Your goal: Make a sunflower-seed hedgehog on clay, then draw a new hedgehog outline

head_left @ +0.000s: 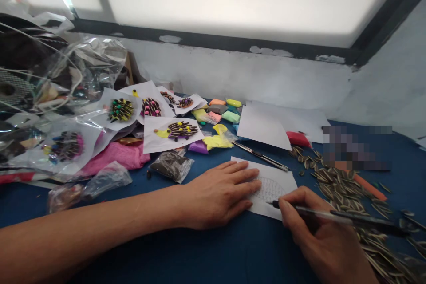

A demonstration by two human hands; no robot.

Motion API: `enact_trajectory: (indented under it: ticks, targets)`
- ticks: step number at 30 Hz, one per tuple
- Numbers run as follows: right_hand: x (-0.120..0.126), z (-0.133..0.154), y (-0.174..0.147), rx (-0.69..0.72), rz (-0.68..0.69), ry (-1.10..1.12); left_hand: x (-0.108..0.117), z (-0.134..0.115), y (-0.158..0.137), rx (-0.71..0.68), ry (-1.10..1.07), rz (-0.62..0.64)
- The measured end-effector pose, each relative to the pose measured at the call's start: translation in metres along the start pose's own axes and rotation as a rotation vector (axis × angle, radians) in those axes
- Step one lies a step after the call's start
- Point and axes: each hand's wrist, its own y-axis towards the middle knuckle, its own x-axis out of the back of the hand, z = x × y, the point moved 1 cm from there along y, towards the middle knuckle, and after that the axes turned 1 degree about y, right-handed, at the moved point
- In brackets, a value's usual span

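My left hand (222, 193) lies flat with its fingers stretched over the left part of a small white sheet of paper (286, 179). On that sheet is a drawn oval (271, 189) filled with small marks, partly under my fingertips. My right hand (319, 230) grips a pen (306, 212), its tip at the lower edge of the oval. Just above the sheet lies a utility knife (261, 156). Striped sunflower seeds (339, 186) are heaped beside my right hand and partly hidden behind it.
Finished hedgehog pictures of clay and seeds (175, 133) lie at the left. Colored clay packets (218, 142) and a brown clay packet (171, 165) sit mid-table. Blank white paper (266, 124) lies at the back. Plastic bags (96, 62) crowd the far left; a wall and window frame stand behind.
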Motion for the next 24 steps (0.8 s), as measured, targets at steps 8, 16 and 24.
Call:
enact_trajectory:
  ticks: [8,16,24]
  targets:
    - [-0.0001,-0.0039,0.0001,0.088,0.020,-0.019,-0.0023,0.0015,-0.0007,-0.003,-0.009,-0.019]
    - [-0.0013,-0.0034,0.0016,0.117,0.015,0.001,-0.0023,0.0003,0.0004,0.008,0.025,0.006]
    - [-0.0019,0.0025,-0.0005,0.015,-0.006,0.000,-0.0026,0.0006,-0.0001,0.005,0.030,0.006]
